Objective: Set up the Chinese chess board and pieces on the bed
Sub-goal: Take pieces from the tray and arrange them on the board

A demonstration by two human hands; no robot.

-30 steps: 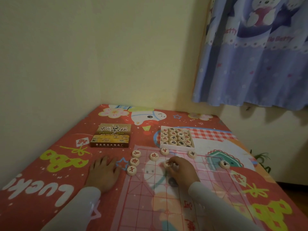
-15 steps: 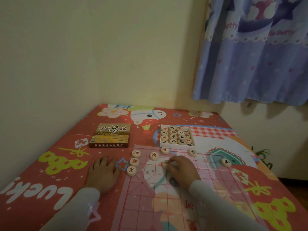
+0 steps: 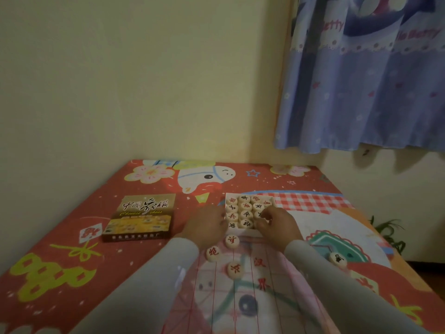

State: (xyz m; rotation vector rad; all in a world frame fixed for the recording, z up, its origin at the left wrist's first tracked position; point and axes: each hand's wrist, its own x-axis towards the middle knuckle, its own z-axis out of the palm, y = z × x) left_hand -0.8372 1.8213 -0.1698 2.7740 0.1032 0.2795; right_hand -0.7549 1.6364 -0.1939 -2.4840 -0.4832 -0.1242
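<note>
A thin see-through chess board [image 3: 252, 302] with red lines lies on the red patterned bed [image 3: 60, 249]. A white tray [image 3: 250, 197] at its far edge holds several round wooden pieces. My left hand [image 3: 204, 225] touches the tray's left side, fingers curled against it. My right hand [image 3: 277, 224] reaches into the tray's right side, fingertips bent over the pieces there; whether it grips one is hidden. Three red-marked pieces [image 3: 234, 270] lie on the board below my hands. A black-marked piece [image 3: 337, 259] rests off to the right.
The brown chess box lid [image 3: 142, 215] lies left of the tray. Yellow walls meet in the corner behind the bed. A blue curtain [image 3: 361, 80] hangs at the right. The bed's right edge drops off near a green plant [image 3: 387, 230].
Both hands moved forward from the board and bedsheet up to the tray. The view has drawn closer to the bed. My right hand let go of the piece it was setting on the board.
</note>
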